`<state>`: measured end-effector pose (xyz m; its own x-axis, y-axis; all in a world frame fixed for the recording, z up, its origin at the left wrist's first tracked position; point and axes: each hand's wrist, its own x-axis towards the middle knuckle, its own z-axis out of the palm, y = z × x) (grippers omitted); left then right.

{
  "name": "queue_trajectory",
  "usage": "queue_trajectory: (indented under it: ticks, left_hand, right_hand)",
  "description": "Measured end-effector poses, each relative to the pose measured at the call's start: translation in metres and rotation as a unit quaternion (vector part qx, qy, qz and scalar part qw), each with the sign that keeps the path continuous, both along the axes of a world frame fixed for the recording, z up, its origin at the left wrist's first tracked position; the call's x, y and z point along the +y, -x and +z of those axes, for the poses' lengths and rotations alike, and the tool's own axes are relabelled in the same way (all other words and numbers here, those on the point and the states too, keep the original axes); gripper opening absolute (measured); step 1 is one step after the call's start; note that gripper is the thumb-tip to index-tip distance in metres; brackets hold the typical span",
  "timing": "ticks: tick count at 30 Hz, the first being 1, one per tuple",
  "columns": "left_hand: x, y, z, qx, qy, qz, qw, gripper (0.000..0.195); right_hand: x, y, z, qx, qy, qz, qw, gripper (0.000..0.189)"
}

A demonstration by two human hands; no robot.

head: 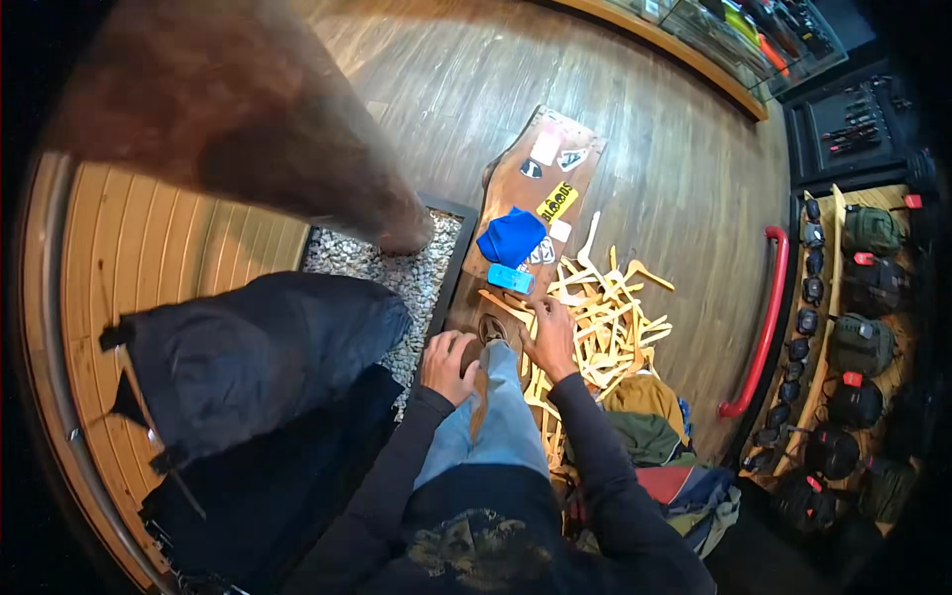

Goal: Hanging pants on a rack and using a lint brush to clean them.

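My left hand [448, 367] hovers over my jeans near the knee, fingers spread a little, with nothing visible in it. My right hand [552, 338] is at the left edge of a heap of wooden clothes hangers [606, 320]. Its thumb and fingers are apart, and one hanger's arm [506, 303] ends close to them; whether they touch cannot be told. Beyond my hands stands a low wooden slab bench [509, 167]. On it lie a crumpled blue cloth [513, 236] and a light-blue box-like item [511, 279].
Folded garments [643, 424] pile up below the hangers on the right. A dark jacket [260, 357] hangs at left, beside a thick wooden post [357, 171] in a gravel bed [349, 253]. A red rail [766, 327] and shelves of bags [863, 342] line the right.
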<state>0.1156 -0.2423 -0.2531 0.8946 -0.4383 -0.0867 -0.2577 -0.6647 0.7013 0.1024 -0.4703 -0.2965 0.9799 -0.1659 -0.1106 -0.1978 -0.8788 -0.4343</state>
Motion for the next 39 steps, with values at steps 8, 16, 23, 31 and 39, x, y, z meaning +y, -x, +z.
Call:
queue_trajectory:
  ticks: [8, 16, 23, 31, 39]
  left_hand:
    - [-0.007, -0.047, -0.072, 0.021, -0.012, 0.051, 0.998, 0.043]
    - [0.043, -0.043, 0.03, -0.095, -0.044, 0.21, 0.972, 0.044]
    - [0.114, 0.031, 0.223, -0.507, -0.213, 0.388, 0.739, 0.019]
    - [0.211, 0.012, 0.291, -0.198, -0.263, 0.526, 0.784, 0.035]
    - [0.214, 0.012, 0.271, -0.282, -0.23, 0.523, 0.771, 0.031]
  right_hand:
    - [-0.017, -0.063, -0.238, -0.087, 0.14, 0.107, 0.98, 0.023]
    - [-0.007, -0.094, -0.208, 0.074, 0.029, 0.227, 0.971, 0.041]
    - [0.165, -0.133, 0.045, -0.105, -0.276, 0.337, 0.894, 0.083]
    - [0.369, -0.114, 0.194, -0.316, -0.413, 0.268, 0.811, 0.074]
    - [0.389, -0.128, 0.166, -0.301, -0.493, 0.087, 0.812, 0.064]
